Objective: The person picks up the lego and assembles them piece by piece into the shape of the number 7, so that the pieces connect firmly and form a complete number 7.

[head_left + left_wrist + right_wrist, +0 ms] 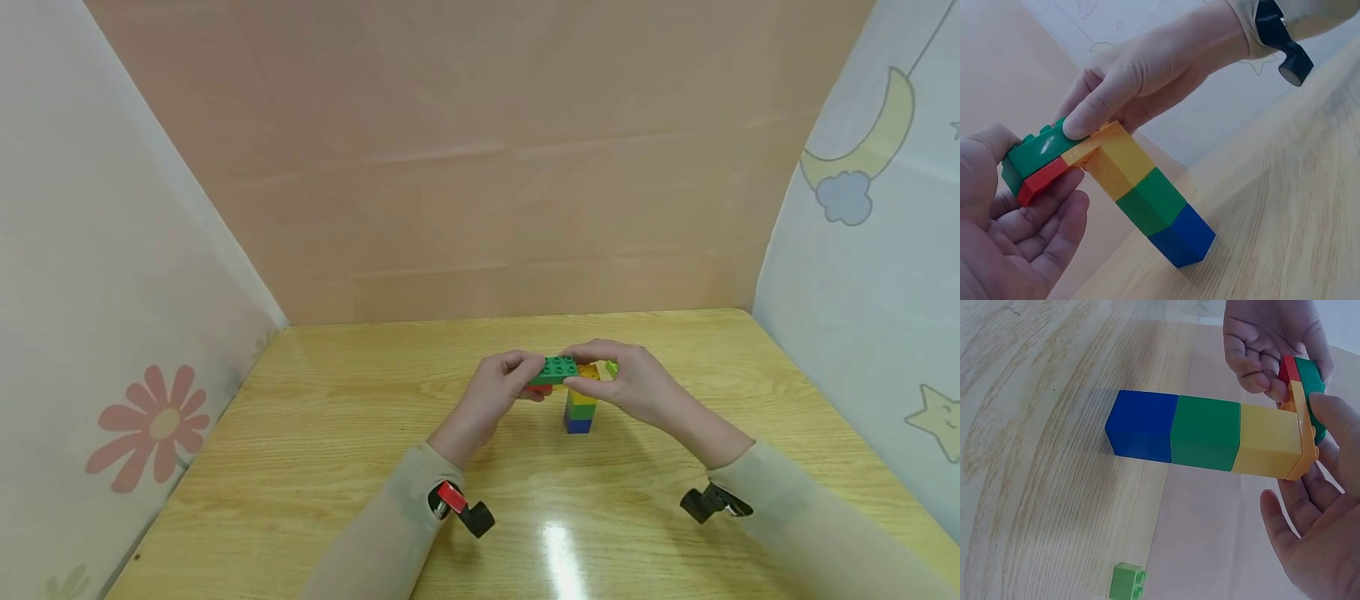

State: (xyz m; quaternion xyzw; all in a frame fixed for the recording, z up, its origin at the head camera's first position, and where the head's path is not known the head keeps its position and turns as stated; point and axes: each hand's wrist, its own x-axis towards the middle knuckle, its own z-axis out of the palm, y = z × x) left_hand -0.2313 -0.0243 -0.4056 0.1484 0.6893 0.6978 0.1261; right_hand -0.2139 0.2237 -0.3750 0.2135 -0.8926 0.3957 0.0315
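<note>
A small tower stands upright on the table: a blue block [1182,237] at the bottom, a green block [1150,201], then a yellow block [1121,164]. An orange flat brick [1094,142] caps it and juts out leftward. Across the orange brick and a red flat brick [1044,181] lies a long green studded brick [557,370]. My left hand [497,385] grips the overhanging end, thumb at the green brick, fingers under the red one. With thumb and fingers, my right hand [636,385] pinches the green brick's other end above the tower.
On the table behind my right hand sits a small light green brick [1125,582]. The wooden tabletop [360,433] is bounded by a plain back wall [480,208] and side panels with printed drawings. Each wrist carries a small black camera mount.
</note>
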